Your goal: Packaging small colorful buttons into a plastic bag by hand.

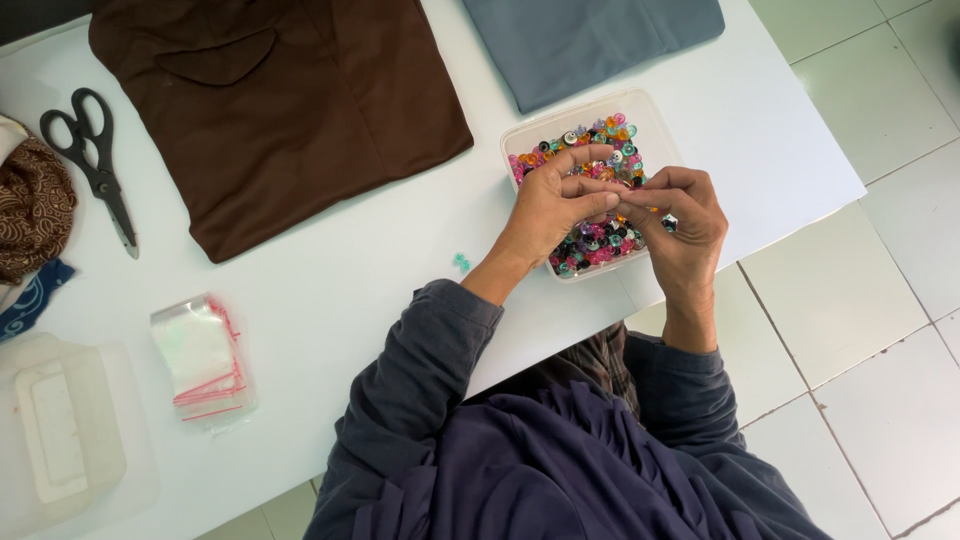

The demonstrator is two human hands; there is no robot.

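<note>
A clear plastic tub (pixel 650 115) full of small colourful buttons (pixel 600 135) stands near the white table's right edge. Both my hands hover over it, fingertips meeting. My left hand (pixel 555 205) pinches something small against my right hand (pixel 685 225); the item between the fingers is too small to make out, probably a button. A single teal button (pixel 461 262) lies on the table just left of my left wrist.
A folded brown cloth (pixel 280 105) lies at the back, a folded grey-blue cloth (pixel 590 40) beside it. Black scissors (pixel 95 160) sit at the left next to patterned fabric (pixel 30 205). Small zip bags (pixel 200 360) and a clear lid (pixel 60 435) lie front left. Tiled floor (pixel 850 300) is to the right.
</note>
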